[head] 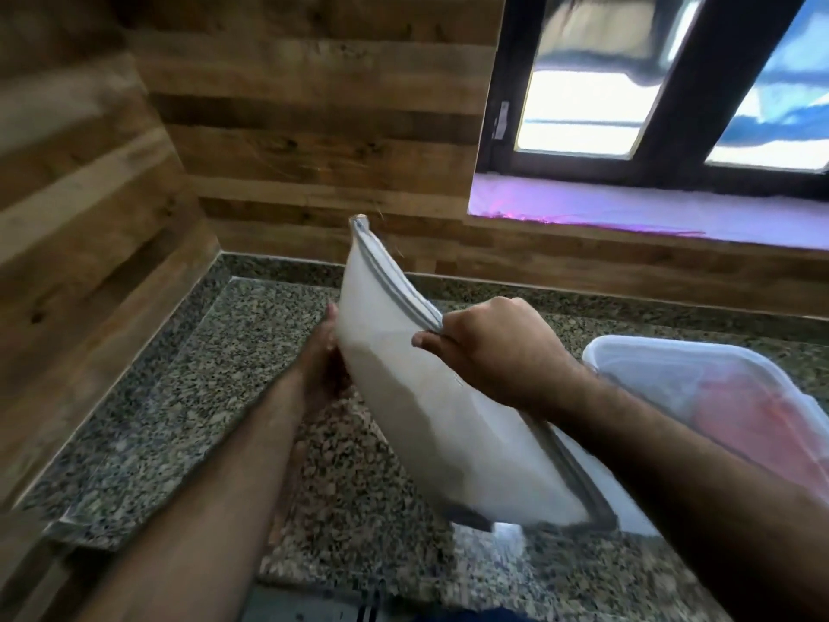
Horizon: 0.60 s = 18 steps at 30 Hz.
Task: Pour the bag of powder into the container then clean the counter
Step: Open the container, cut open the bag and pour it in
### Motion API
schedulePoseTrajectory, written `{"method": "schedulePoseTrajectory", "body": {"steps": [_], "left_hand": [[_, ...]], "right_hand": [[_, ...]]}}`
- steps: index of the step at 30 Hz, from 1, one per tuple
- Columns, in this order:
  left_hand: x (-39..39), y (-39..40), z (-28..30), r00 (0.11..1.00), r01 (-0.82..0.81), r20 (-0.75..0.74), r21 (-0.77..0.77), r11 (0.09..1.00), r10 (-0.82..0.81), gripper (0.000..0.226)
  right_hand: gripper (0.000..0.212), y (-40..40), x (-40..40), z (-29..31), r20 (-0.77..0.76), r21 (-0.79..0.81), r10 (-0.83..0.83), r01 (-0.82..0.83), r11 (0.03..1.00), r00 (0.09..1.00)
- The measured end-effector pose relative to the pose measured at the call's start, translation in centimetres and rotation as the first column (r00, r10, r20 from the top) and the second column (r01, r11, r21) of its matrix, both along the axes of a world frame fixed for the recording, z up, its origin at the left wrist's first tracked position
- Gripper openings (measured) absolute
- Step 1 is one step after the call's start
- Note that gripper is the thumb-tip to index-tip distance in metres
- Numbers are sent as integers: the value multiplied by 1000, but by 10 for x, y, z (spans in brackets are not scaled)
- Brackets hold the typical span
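No text, label, brand, number or sign can be read anywhere in the view. A small pale tag or sticker [501, 120] sits on the dark window frame [507, 83], but it is too small and blurred to show any writing. The white zip bag of powder [403, 397] shows a plain face with no visible print, and the translucent plastic container [700, 379] bears no legible marking either.
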<state>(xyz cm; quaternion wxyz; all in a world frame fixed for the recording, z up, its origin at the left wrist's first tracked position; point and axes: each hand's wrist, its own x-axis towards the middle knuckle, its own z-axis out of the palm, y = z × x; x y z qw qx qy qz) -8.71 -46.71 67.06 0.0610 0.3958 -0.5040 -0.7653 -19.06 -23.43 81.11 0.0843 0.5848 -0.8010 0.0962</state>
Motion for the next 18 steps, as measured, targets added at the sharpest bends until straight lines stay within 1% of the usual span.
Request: {"method": "schedulePoseTrajectory", "body": {"steps": [2, 3, 6, 9, 11, 12, 14, 16, 18], "left_hand": [[12, -7, 11, 994, -20, -107, -18, 1000, 18, 49], [19, -11, 12, 990, -33, -141, -17, 999, 30, 43], [41, -26, 12, 973, -73, -223, -43, 996, 61, 48], [56, -32, 27, 958, -88, -276, -51, 995, 71, 39], [59, -26, 50, 945, -149, -301, -47, 988, 128, 34], [58, -21, 66, 932, -163, -330, -18, 986, 148, 38], [54, -4, 104, 906, -135, -404, 7, 991, 126, 52], [50, 13, 141, 903, -129, -419, -47, 991, 97, 61], [43, 29, 174, 919, -143, -384, -116, 983, 88, 72]], "right_hand": [[58, 1, 1, 6, -53, -111, 53, -59, 992, 997], [57, 0, 2, 8, -63, -144, 71, -79, 986, 995], [58, -2, 6, 14, -79, -172, 113, -125, 977, 990], [63, 4, 2, 26, -101, -210, 105, -124, 970, 989], [64, 15, -5, 36, -88, -230, 105, -123, 965, 991], [64, 22, -9, 41, -77, -241, 104, -120, 963, 992], [67, 37, -20, 50, -76, -263, 83, -100, 960, 994], [64, 54, -35, 56, -87, -277, 52, -74, 958, 995], [63, 69, -52, 61, -65, -288, -3, -16, 958, 998]]}}
